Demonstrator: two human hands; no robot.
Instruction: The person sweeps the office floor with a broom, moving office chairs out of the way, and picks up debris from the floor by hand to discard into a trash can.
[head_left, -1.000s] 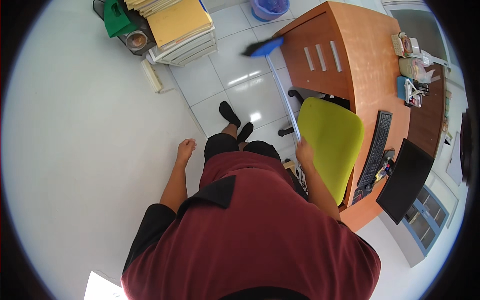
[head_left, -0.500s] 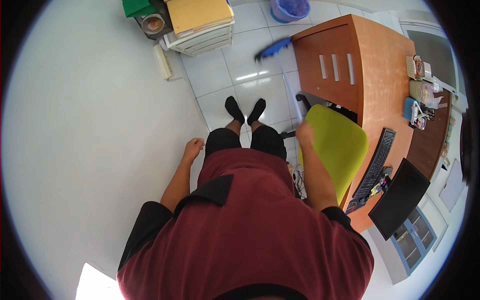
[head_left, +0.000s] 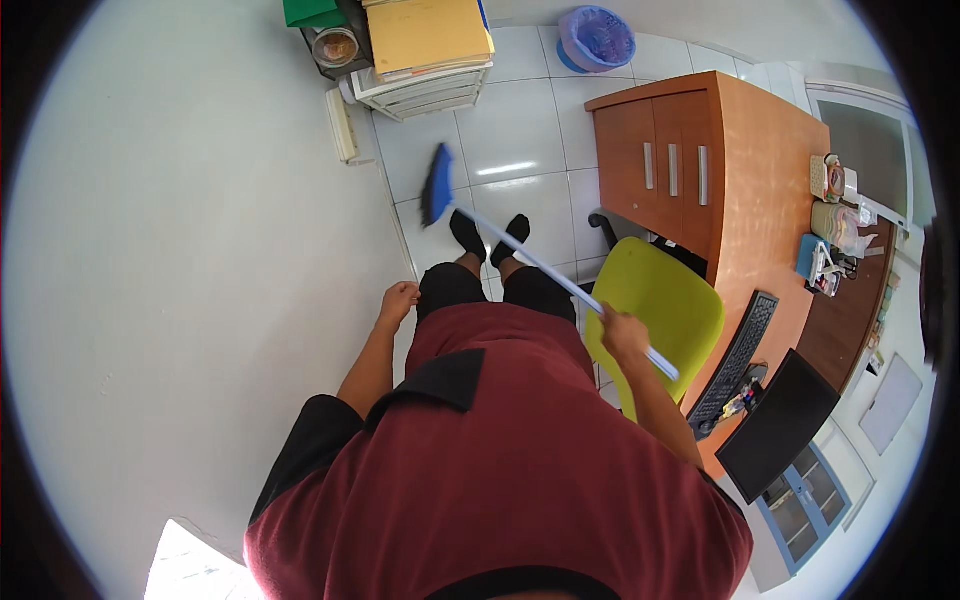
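Observation:
My right hand (head_left: 624, 336) is wrapped round the pale blue handle of a broom (head_left: 545, 268), close to its upper end. The handle slants down across my feet to the far left. There the blue head (head_left: 443, 185) with dark bristles is over the white tiles near the wall, slightly blurred. Beside my left thigh, my left hand (head_left: 402, 298) hangs with its fingers curled in, and nothing shows in it.
A lime-green chair (head_left: 655, 300) stands close on my right, against a wooden desk (head_left: 765, 190) with drawers. A white wall (head_left: 200, 250) runs along my left. Ahead are a white drawer unit (head_left: 435, 93) topped with folders and a blue lined bin (head_left: 597, 42).
The broom's head has swung from beside the desk to the left, near the wall. My right hand has moved back toward me a little; my left hand stays beside my thigh.

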